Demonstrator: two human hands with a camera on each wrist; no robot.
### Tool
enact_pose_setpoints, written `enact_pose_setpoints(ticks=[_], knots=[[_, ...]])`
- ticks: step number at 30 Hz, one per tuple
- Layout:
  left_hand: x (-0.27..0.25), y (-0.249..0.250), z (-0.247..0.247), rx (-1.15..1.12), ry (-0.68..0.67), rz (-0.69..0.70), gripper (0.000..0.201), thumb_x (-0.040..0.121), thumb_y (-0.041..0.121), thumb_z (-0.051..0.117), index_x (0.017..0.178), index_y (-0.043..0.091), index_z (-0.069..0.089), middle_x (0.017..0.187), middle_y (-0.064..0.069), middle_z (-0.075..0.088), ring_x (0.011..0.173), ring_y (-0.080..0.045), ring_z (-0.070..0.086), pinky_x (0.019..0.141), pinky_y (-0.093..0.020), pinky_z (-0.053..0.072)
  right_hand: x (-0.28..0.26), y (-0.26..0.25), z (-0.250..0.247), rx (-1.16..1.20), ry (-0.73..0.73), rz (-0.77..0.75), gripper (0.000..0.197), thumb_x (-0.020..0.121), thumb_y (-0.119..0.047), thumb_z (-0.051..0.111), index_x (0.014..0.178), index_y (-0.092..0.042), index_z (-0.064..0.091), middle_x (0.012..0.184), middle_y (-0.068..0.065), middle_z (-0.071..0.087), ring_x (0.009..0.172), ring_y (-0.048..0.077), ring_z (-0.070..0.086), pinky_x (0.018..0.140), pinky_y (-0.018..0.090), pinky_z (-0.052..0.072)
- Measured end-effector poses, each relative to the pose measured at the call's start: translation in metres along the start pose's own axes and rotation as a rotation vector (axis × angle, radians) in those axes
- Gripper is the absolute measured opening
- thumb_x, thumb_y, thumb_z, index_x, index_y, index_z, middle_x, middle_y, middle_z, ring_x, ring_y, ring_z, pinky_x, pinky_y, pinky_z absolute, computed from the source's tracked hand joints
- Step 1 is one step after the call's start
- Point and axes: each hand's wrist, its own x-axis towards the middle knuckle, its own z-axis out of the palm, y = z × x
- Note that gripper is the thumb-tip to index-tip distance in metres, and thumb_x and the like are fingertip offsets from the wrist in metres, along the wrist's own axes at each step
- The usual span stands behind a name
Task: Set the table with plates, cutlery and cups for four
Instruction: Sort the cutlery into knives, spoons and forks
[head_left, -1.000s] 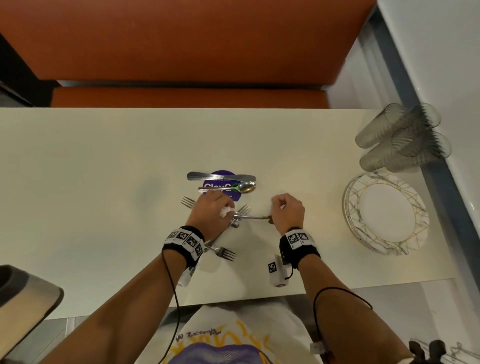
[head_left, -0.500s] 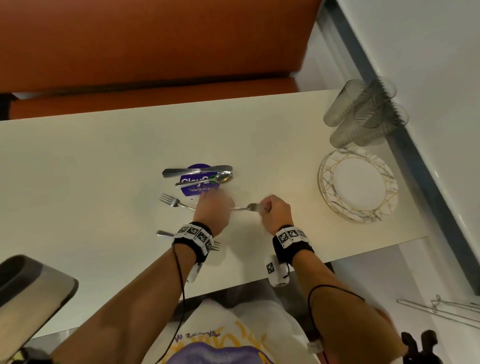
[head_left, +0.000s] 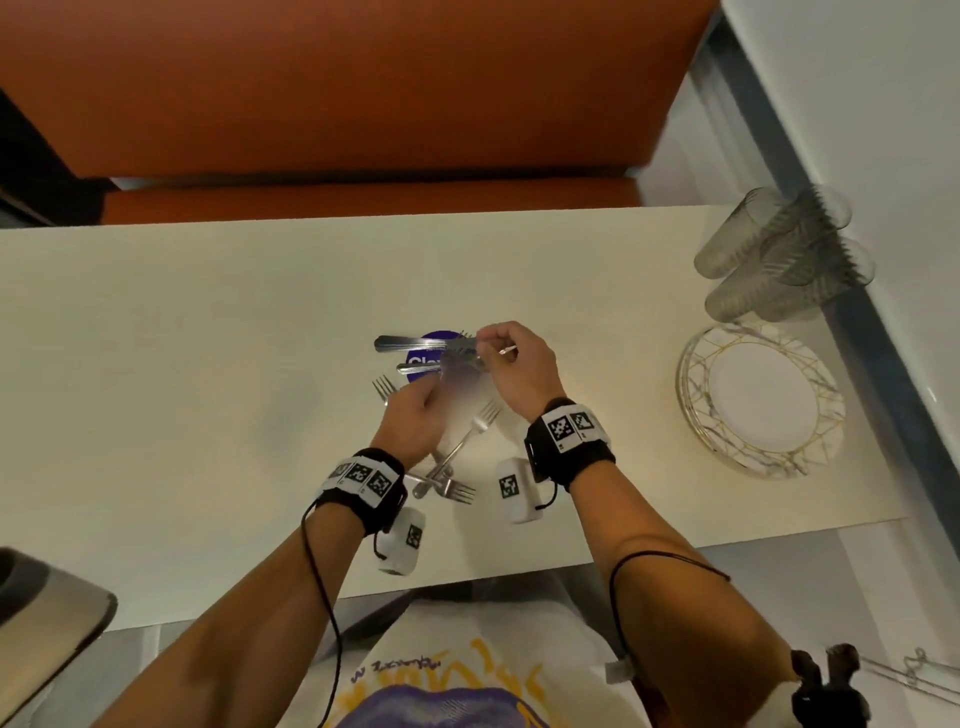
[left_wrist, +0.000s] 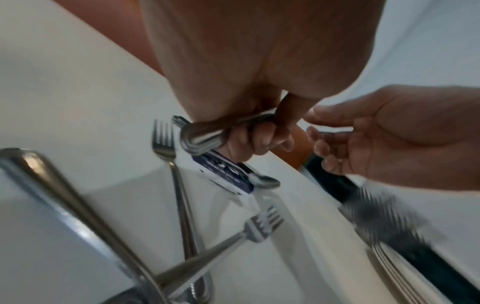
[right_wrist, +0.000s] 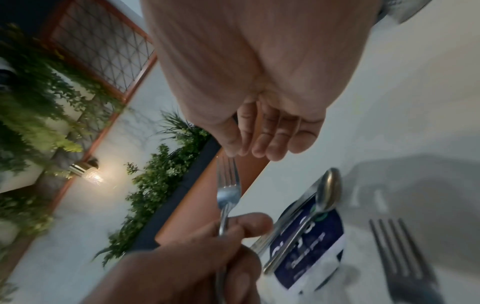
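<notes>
1. Head view, nearest edge: three loose forks (head_left: 451, 486) are lying crossed on the table (head_left: 208, 338) just beside the left wrist. No place is being shown as laid yet, so the task is being judged barely begun, with the cutlery only being sorted.
2. Just beyond them, the left hand (head_left: 415, 421) is being kept clamped, fingers curled, round a bundle of handles (left_wrist: 205, 137). One held fork (right_wrist: 228, 193) is being pointed, tines first, toward the other hand.
3. A little farther and to the right, the right hand (head_left: 519, 364) is being held against the tines of that fork, its fingers (right_wrist: 272, 142) loosely extended. Whether the fork is being pinched or only touched cannot be told. The two hands are being kept close together, joined by the fork.
4. Under and just past the hands, a knife (head_left: 410, 343) and a spoon (right_wrist: 328, 189) are lying across a purple sticker (right_wrist: 311, 257) in mid-table.
5. Well to the right, the plates (head_left: 761, 400) are being left in one stack.
6. At the far right corner, the cups (head_left: 779, 254) are being left clustered together. Four places are yet to be given plates, cutlery and cups.
</notes>
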Motion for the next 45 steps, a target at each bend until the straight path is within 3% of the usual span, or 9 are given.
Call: enact_pose_setpoints(ticks=[10, 15, 19, 23, 27, 34, 38, 41, 45], knots=[[-0.04, -0.045, -0.064, -0.41, 0.284, -0.346, 0.022, 0.104, 0.007, 0.042, 0.103, 0.009, 0.064, 0.058, -0.001, 0.051, 0.049, -0.015, 0.043, 0.05, -0.027, 0.034, -0.019, 0.016, 0.097, -0.499, -0.35, 0.101, 0.023, 0.091, -0.026, 0.073, 0.109, -0.012, 0.068, 0.103, 0.003, 0.07, 0.094, 0.02, 0.067, 0.089, 0.038, 0.058], [-0.06, -0.061, -0.078, -0.503, 0.313, -0.382, 0.027, 0.106, 0.007, 0.039, 0.096, 0.004, 0.064, 0.06, -0.006, 0.053, 0.048, -0.019, 0.042, 0.049, -0.029, 0.032, -0.03, 0.014, 0.125, -0.658, -0.337, 0.142, 0.018, 0.091, -0.022, 0.075, 0.099, -0.007, 0.07, 0.097, 0.008, 0.073, 0.088, 0.023, 0.072, 0.084, 0.039, 0.061], [-0.061, -0.065, -0.081, -0.55, 0.312, -0.407, 0.029, 0.105, 0.002, 0.039, 0.098, -0.001, 0.067, 0.074, -0.016, 0.063, 0.057, -0.028, 0.059, 0.054, -0.035, 0.048, -0.026, 0.005, 0.119, -0.495, -0.334, 0.146, 0.007, 0.092, -0.012, 0.072, 0.087, -0.009, 0.069, 0.091, 0.005, 0.07, 0.085, 0.019, 0.068, 0.077, 0.028, 0.056], [-0.053, -0.063, -0.08, -0.607, 0.316, -0.403, 0.028, 0.105, 0.001, 0.039, 0.102, -0.002, 0.067, 0.085, -0.022, 0.071, 0.076, -0.039, 0.072, 0.071, -0.043, 0.059, -0.015, -0.006, 0.104, -0.311, -0.221, 0.048, 0.007, 0.093, -0.013, 0.07, 0.098, -0.009, 0.07, 0.088, -0.002, 0.067, 0.074, 0.006, 0.058, 0.078, 0.023, 0.054], [-0.044, -0.049, -0.075, -0.629, 0.289, -0.388, 0.028, 0.106, 0.001, 0.04, 0.108, -0.003, 0.067, 0.092, -0.021, 0.076, 0.089, -0.038, 0.076, 0.08, -0.044, 0.059, -0.01, -0.022, 0.096, -0.132, -0.233, -0.007, 0.007, 0.093, -0.016, 0.072, 0.098, -0.012, 0.069, 0.089, 0.001, 0.07, 0.082, 0.017, 0.067, 0.082, 0.029, 0.056], [-0.042, -0.017, -0.069, -0.685, 0.164, -0.37, 0.031, 0.106, 0.005, 0.04, 0.114, 0.0, 0.069, 0.096, -0.02, 0.078, 0.082, -0.035, 0.076, 0.073, -0.042, 0.063, -0.028, -0.027, 0.106, -0.076, -0.386, 0.002, 0.014, 0.095, -0.017, 0.067, 0.102, -0.01, 0.077, 0.096, 0.001, 0.076, 0.09, 0.014, 0.071, 0.087, 0.029, 0.055], [-0.042, -0.018, -0.064, -0.696, 0.16, -0.378, 0.033, 0.106, 0.006, 0.036, 0.112, -0.002, 0.067, 0.083, -0.019, 0.072, 0.054, -0.028, 0.06, 0.051, -0.032, 0.043, -0.035, -0.02, 0.11, -0.109, -0.331, -0.009, 0.007, 0.089, -0.02, 0.076, 0.094, -0.014, 0.078, 0.088, -0.004, 0.072, 0.081, 0.007, 0.065, 0.077, 0.024, 0.049], [-0.045, -0.025, -0.061, -0.708, 0.159, -0.371, 0.033, 0.104, 0.008, 0.035, 0.109, -0.001, 0.066, 0.072, -0.014, 0.059, 0.045, -0.019, 0.041, 0.049, -0.03, 0.031, -0.032, -0.021, 0.105, -0.15, -0.262, -0.01, 0.021, 0.083, -0.032, 0.082, 0.098, -0.021, 0.073, 0.083, -0.005, 0.063, 0.077, 0.008, 0.058, 0.068, 0.021, 0.042], [-0.048, -0.027, -0.059, -0.656, 0.106, -0.412, 0.039, 0.104, 0.012, 0.034, 0.112, 0.004, 0.072, 0.063, -0.006, 0.053, 0.044, -0.018, 0.036, 0.051, -0.032, 0.025, -0.021, -0.027, 0.095, 0.027, -0.127, 0.013, 0.026, 0.092, -0.03, 0.073, 0.116, -0.023, 0.065, 0.085, -0.004, 0.069, 0.079, 0.013, 0.069, 0.072, 0.023, 0.052]])
